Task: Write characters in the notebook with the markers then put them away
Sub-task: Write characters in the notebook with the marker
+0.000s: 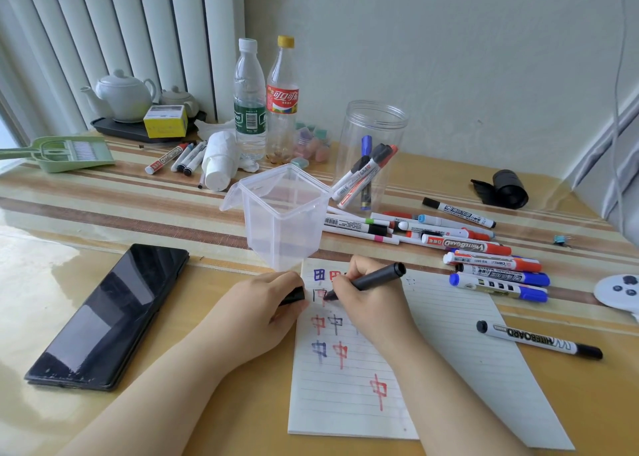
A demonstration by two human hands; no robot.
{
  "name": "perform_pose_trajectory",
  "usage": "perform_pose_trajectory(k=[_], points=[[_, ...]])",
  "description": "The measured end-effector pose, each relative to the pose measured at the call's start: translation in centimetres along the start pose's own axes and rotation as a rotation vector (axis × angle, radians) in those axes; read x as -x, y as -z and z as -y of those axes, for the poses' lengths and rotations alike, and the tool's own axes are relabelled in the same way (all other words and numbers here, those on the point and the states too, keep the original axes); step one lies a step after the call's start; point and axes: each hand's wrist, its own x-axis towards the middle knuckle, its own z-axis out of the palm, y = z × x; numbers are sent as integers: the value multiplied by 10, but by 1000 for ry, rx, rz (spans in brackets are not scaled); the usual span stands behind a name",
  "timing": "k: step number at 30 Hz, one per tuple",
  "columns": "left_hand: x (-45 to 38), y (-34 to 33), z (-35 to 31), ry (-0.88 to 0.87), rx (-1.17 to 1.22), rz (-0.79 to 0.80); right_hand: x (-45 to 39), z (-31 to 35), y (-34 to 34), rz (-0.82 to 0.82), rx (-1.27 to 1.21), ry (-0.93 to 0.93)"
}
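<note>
**Black marker on the page, cap held aside**

Nearest the viewer, the notebook point(408, 362) lies open on the table point(221, 417), its lined page carrying red, blue and black characters down its left part. The right hand point(371, 301) rests on the page with fingers curled round a black marker point(366, 280); the tip meets the paper at a half-drawn black character in the second row. The left hand point(262, 312) sits at the notebook's left edge, fingers curled on a small black piece, apparently the marker's cap point(294, 296), though most of it is hidden. A dark phone point(110, 315) lies face up, left of the left hand. A capped black whiteboard marker point(539, 339) lies on the right part of the page.

Just beyond the notebook's far edge stands an open clear plastic box point(281, 213), its hinged lid hanging to the left. To its right, a loose pile of markers point(460, 248) with red, blue and black caps is spread over the table. Behind the pile stands a clear jar point(375, 134) with several markers leaning inside.

Farther back are two plastic bottles point(264, 99), a roll of white paper point(221, 160), four more markers point(179, 156), a green dustpan point(69, 153), and a white teapot point(124, 96) on a dark tray. A black roll point(508, 189) lies at far right.
</note>
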Motion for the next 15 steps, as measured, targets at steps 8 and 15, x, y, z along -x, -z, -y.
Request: perform_pose_trajectory(k=[8, 15], points=[[0, 1, -1, 15, -3, -6, 0, 0, -3, 52, -1, 18], [0, 0, -1, 12, -12, 1, -3, -1, 0, -4, -11, 20]])
